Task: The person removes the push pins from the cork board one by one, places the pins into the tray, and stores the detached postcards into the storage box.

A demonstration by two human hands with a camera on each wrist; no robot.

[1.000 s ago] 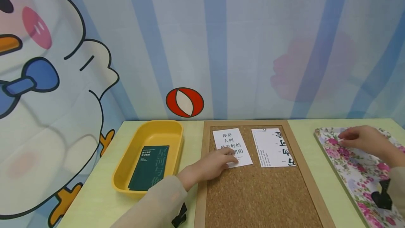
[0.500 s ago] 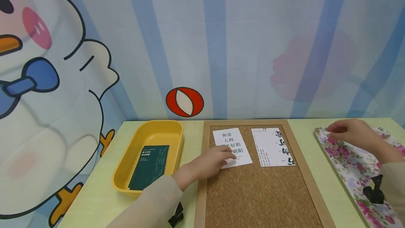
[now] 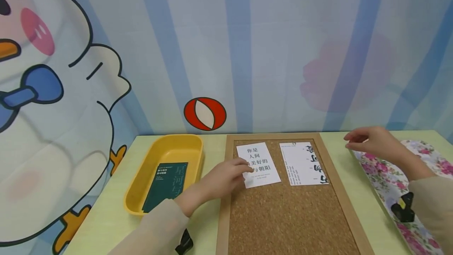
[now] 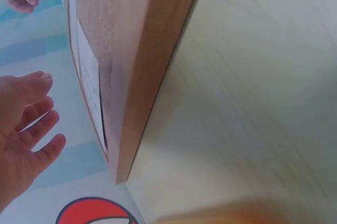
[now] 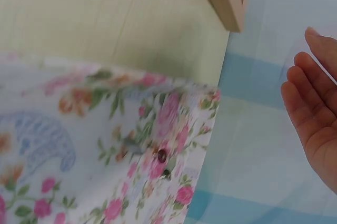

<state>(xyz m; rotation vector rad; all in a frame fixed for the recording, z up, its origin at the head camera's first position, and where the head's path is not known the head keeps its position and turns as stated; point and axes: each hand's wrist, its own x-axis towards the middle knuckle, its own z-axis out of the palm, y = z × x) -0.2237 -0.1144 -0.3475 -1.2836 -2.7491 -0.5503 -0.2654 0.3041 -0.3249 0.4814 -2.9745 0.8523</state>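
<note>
Right hand (image 3: 376, 143) has shifted to the tray's (image 3: 380, 178) far left corner; its grip I cannot tell. Left hand (image 3: 226, 178), fingers spread, is over the corkboard's (image 3: 283, 223) left card (image 3: 263, 174).

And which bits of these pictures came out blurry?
Left wrist view: an orange-yellow shape smears along the bottom; right wrist view: the flowery tray goes soft toward its upper-left edge; head view: the left white card's big lettering looks clear.
</note>
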